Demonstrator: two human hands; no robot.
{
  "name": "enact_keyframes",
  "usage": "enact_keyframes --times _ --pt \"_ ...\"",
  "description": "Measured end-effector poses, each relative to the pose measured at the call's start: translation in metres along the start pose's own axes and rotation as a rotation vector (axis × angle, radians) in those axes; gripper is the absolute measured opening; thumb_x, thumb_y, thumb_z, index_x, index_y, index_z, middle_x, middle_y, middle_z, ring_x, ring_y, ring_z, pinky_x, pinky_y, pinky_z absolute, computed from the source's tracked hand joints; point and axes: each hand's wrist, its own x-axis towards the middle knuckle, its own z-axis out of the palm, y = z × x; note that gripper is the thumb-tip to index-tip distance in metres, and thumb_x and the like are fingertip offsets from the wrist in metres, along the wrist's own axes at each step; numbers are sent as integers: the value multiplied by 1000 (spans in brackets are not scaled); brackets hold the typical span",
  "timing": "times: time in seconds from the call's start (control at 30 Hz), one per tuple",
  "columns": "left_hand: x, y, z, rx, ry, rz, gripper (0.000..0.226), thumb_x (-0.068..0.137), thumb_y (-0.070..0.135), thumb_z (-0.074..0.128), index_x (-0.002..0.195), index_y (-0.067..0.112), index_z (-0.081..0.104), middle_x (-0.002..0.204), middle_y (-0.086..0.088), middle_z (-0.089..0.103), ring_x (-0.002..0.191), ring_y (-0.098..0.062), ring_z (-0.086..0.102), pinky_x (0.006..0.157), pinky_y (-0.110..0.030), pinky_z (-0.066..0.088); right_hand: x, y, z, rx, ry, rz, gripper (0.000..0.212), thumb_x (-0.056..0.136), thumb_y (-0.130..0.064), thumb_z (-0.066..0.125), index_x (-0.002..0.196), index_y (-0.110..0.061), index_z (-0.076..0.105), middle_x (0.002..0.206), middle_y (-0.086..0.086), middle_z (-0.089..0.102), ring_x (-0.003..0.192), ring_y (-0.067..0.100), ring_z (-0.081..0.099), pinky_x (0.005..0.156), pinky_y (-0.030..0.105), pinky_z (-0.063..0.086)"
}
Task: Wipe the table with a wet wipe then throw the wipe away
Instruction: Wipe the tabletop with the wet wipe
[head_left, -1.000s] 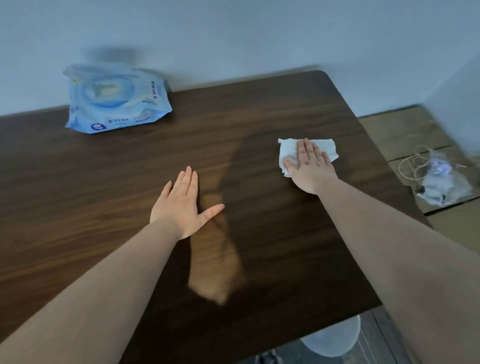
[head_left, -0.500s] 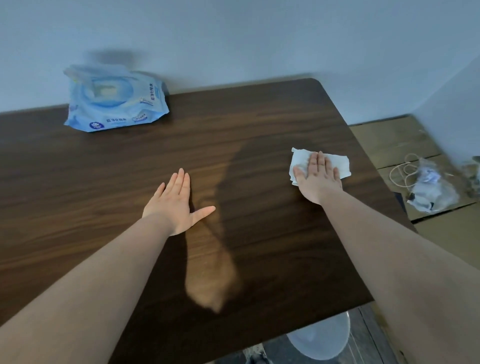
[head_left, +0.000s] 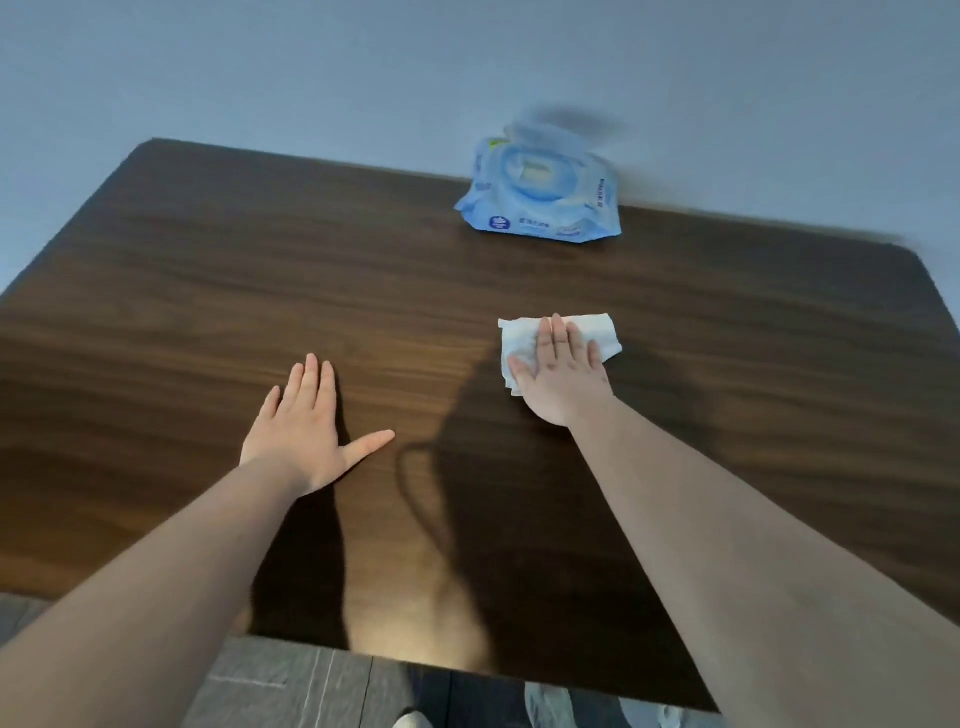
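Note:
A white wet wipe (head_left: 598, 333) lies flat on the dark wooden table (head_left: 208, 291), right of the middle. My right hand (head_left: 561, 375) presses down on it with the fingers straight, covering its lower left part. My left hand (head_left: 306, 436) rests palm down on the bare wood further left and nearer to me, thumb spread out, holding nothing.
A blue pack of wet wipes (head_left: 540, 197) lies at the table's far edge against the pale wall. The table's rounded far left corner and its near edge are in view, with grey floor boards (head_left: 291, 686) below the near edge.
The view has swung to the left, so the pack now appears right of centre. My right hand has slid the wipe leftwards, away from the table's right edge. My left hand stays flat.

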Motion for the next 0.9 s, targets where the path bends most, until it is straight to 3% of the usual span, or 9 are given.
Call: enact_keyframes --times 0.27,0.6,0.9 --pt "-24 -154 14 -91 -47 -361 136 51 98 10 147 6 -17 158 -11 -18 146 -25 -13 119 -42 0 40 -198 19 -113 39 -322 72 97 -55 15 151 -13 -7 161 2 -9 147 18 -9 119 42 -3" --pt "-17 -166 26 -252 37 -345 129 57 96 27 149 15 -13 159 -2 -19 145 -22 -19 118 -43 -6 65 -382 34 -234 -3 -598 70 98 -53 14 151 -13 -5 161 4 -9 148 22 -8 118 45 -5" --pt "-18 -167 28 -242 84 -339 124 61 92 30 150 15 -10 160 -2 -16 146 -22 -16 115 -41 -10 73 -427 37 -265 10 -688 70 98 -55 14 151 -14 -5 161 5 -7 148 22 -7 118 44 -4"
